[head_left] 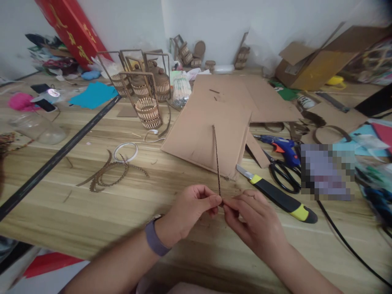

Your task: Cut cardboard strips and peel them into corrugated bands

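A thin dark braided strip (217, 159) stands up from my fingertips and leans over the front part of a cardboard sheet (190, 122). My left hand (199, 206), with a purple band on its wrist, pinches the strip's lower end between thumb and finger. Right beside it, my right hand (249, 214) pinches the same end, and the fingertips of both hands nearly touch. The very end of the strip is hidden by the fingers.
A utility knife (275, 196), black scissors (283, 175) and a blue glue gun (281, 148) lie at the right. Coiled brown strips (114, 173) and a white ring (125, 152) lie left. Small woven baskets (148, 112) stand behind; an open cardboard box (318, 61) sits back right.
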A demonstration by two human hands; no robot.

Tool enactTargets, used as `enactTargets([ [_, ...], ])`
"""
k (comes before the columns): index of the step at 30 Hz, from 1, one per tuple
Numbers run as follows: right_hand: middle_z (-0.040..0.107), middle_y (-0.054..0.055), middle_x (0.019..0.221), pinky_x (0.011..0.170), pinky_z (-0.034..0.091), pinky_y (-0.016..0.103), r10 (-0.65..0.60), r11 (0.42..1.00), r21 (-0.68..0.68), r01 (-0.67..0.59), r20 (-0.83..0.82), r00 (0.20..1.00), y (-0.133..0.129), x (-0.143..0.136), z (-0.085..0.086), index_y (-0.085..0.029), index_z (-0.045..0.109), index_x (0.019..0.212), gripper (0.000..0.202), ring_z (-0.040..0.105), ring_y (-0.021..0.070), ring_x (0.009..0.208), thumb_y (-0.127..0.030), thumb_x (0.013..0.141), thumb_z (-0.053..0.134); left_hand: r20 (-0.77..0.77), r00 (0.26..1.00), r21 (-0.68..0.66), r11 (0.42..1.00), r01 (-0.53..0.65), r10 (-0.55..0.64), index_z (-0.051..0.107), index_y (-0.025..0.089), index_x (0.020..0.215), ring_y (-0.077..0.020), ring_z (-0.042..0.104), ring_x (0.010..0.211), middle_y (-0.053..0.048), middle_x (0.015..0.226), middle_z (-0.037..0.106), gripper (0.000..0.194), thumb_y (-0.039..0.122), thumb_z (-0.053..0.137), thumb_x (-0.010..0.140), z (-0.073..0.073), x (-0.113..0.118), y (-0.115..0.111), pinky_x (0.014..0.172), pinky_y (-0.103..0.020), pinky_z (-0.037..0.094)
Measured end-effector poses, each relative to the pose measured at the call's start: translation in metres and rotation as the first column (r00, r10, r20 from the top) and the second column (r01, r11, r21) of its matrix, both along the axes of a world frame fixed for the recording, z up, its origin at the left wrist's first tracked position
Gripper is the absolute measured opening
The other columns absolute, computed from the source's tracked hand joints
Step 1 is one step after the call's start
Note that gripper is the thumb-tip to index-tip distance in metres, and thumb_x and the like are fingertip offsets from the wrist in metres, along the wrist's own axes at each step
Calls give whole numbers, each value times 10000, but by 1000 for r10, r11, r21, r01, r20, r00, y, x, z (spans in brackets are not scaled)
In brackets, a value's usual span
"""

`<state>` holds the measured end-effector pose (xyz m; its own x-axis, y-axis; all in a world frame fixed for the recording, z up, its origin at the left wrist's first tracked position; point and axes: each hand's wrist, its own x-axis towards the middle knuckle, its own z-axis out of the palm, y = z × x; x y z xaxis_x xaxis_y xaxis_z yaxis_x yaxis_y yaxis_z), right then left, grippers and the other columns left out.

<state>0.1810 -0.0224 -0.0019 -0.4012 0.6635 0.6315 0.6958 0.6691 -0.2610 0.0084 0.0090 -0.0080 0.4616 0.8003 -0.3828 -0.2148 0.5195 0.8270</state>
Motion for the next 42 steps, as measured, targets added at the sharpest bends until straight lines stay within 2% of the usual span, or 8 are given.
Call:
enactTargets([
  [3, 621, -39, 622, 709, 442, 302, -85, 995, 64, 80, 71, 994, -2, -1, -1, -211, 581, 864, 136, 561, 126, 553, -108, 940, 534, -9, 1000, 49, 999, 7, -6, 605, 150, 692, -89, 504, 546, 29, 592, 589, 372, 459, 813, 677, 1, 0, -2, 563, -235, 407],
  [7, 681, -2, 707, 742, 430, 323, -122, 989, 98, 111, 114, 986, -1, 1, 0, -199, 565, 913, 121, 613, 145, 623, -126, 985, 501, -148, 989, 232, 972, 43, -8, 663, 155, 866, -120, 579, 656, 7, 714, 657, 265, 384, 758, 771, 4, -3, -7, 622, -236, 439],
  [12, 685, -1, 738, 765, 418, 328, -98, 992, 93, 90, 89, 991, 2, 0, -1, -206, 554, 955, 131, 611, 157, 668, -113, 999, 473, -410, 906, 519, 845, 133, 109, 685, 175, 862, -145, 615, 739, -9, 798, 692, 97, 259, 636, 861, 10, -5, -15, 685, -255, 441],
  [15, 679, 1, 744, 772, 410, 335, -85, 994, 70, 79, 93, 992, 1, -1, -3, -197, 553, 948, 130, 600, 157, 676, -97, 990, 481, -496, 854, 600, 773, 207, 157, 663, 171, 791, -152, 612, 750, -13, 779, 682, 115, 181, 572, 861, 11, -3, -18, 705, -266, 427],
  [22, 667, -3, 727, 783, 393, 353, -70, 997, 53, 63, 137, 988, -2, -4, -5, -185, 578, 919, 137, 595, 149, 653, -98, 981, 492, -596, 752, 676, 681, 281, 282, 525, 187, 719, -156, 520, 707, 10, 708, 551, 107, 98, 554, 771, 11, -1, -20, 663, -279, 364],
  [30, 681, 27, 824, 825, 430, 356, -44, 998, 36, 42, 82, 996, -5, -9, -6, -186, 578, 955, 130, 590, 164, 742, -101, 981, 482, -498, 813, 722, 663, 198, 300, 421, 205, 674, -160, 511, 766, -1, 777, 522, 159, 74, 505, 707, 11, -1, -21, 709, -285, 383],
  [33, 684, 73, 912, 804, 468, 347, 11, 999, 31, -12, 21, 1000, -4, -9, -4, -178, 569, 957, 122, 596, 180, 824, -80, 965, 496, -485, 829, 719, 667, 196, 279, 405, 208, 662, -159, 504, 749, 3, 753, 515, 167, 79, 503, 705, 10, -1, -21, 690, -284, 375],
  [42, 668, 74, 921, 766, 537, 337, 81, 996, -30, -83, -52, 995, 0, -4, 0, -198, 572, 933, 138, 643, 185, 847, -80, 947, 502, -459, 863, 721, 655, 223, 212, 396, 207, 646, -153, 497, 726, 4, 734, 505, 170, 76, 497, 680, 13, -4, -18, 661, -274, 364],
])
